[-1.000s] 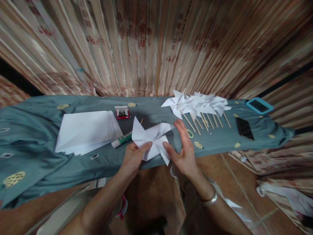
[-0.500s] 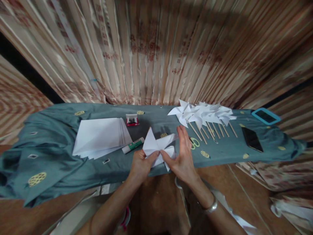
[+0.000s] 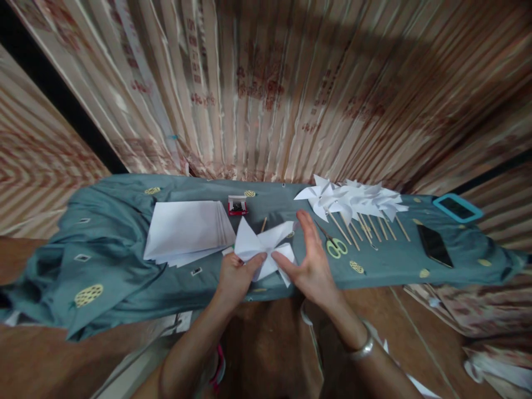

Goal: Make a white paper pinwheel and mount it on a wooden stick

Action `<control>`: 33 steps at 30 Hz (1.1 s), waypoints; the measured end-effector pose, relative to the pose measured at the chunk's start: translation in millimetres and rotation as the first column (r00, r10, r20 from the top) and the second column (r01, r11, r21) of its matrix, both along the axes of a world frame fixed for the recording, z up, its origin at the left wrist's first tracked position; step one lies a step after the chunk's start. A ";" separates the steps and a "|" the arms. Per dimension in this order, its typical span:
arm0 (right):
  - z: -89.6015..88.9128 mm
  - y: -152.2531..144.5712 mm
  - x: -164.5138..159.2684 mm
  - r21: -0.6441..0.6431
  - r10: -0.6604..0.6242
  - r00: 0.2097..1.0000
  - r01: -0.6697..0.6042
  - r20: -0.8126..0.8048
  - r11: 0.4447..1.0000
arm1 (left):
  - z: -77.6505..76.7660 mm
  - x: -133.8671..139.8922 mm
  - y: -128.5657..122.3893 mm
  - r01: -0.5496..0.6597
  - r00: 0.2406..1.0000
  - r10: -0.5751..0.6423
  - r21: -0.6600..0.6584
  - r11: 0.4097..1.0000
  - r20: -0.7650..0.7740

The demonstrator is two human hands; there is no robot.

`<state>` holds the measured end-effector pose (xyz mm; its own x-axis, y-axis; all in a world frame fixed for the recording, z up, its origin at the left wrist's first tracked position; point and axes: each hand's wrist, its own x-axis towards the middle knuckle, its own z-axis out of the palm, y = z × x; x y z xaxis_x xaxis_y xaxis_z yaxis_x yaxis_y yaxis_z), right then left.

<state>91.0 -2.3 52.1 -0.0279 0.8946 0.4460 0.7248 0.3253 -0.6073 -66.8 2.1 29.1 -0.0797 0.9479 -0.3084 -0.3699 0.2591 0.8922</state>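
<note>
A white paper pinwheel (image 3: 266, 241) with folded blades is pinched in my left hand (image 3: 236, 274), its thumb on the front near the centre. My right hand (image 3: 313, 266) rests its thumb tip on the pinwheel's right side, fingers stretched upward and apart from the paper. Behind the pinwheel a thin wooden stick (image 3: 263, 224) shows; whether it is attached cannot be seen. A glue stick (image 3: 228, 251) lies by my left hand, mostly covered by the paper. Green-handled scissors (image 3: 336, 247) lie right of my right hand.
A stack of white paper (image 3: 187, 230) lies at left, beside a small red open box (image 3: 238, 205) of dark pins. Several finished pinwheels (image 3: 353, 199) on sticks lie back right. A black phone (image 3: 434, 245) and a blue-framed device (image 3: 458, 208) sit at the far right of the cloth-covered table (image 3: 124, 221).
The view has shifted, so the table things appear further right. The pinwheel has moved left relative to them, covering more of the glue stick, and the scissors show more fully.
</note>
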 end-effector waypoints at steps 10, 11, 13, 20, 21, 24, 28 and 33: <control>3.6 73.6 -16.6 -0.208 0.160 0.969 -0.199 -0.189 0.958 | 33.5 -76.2 29.7 -0.504 0.848 0.486 0.040 0.863 0.214; -0.1 82.7 -24.7 -0.227 0.193 0.975 -0.214 -0.108 0.950 | 35.1 -79.9 29.6 -0.521 0.837 0.502 0.033 0.853 0.219; -6.5 99.1 -42.1 -0.220 0.237 0.966 -0.211 0.102 0.952 | 37.6 -85.2 28.7 -0.531 0.828 0.516 0.013 0.847 0.218; -19.5 139.9 -80.1 -0.191 0.317 0.774 -0.253 0.548 0.948 | 43.4 -97.6 27.7 -0.571 0.799 0.563 -0.031 0.821 0.210; -20.2 144.5 -82.0 -0.210 0.316 0.760 -0.237 0.568 0.949 | 43.8 -98.6 28.0 -0.572 0.798 0.564 -0.030 0.820 0.211; -19.8 156.0 -85.4 -0.271 0.331 0.734 -0.205 0.593 0.940 | 44.7 -100.8 29.0 -0.579 0.791 0.572 -0.038 0.814 0.218; -17.6 166.5 -88.6 -0.319 0.356 0.726 -0.196 0.588 0.927 | 44.9 -103.0 29.8 -0.586 0.784 0.582 -0.049 0.809 0.218; -18.5 173.0 -93.3 -0.340 0.359 0.732 -0.183 0.579 0.923 | 43.9 -103.7 29.8 -0.565 0.798 0.562 -0.053 0.823 0.217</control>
<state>-2.3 170.6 33.6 -0.4768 0.8790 0.0105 0.8695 0.4733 -0.1409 -170.5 31.9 73.0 -0.5349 0.7606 -0.3680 -0.6278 -0.0663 0.7756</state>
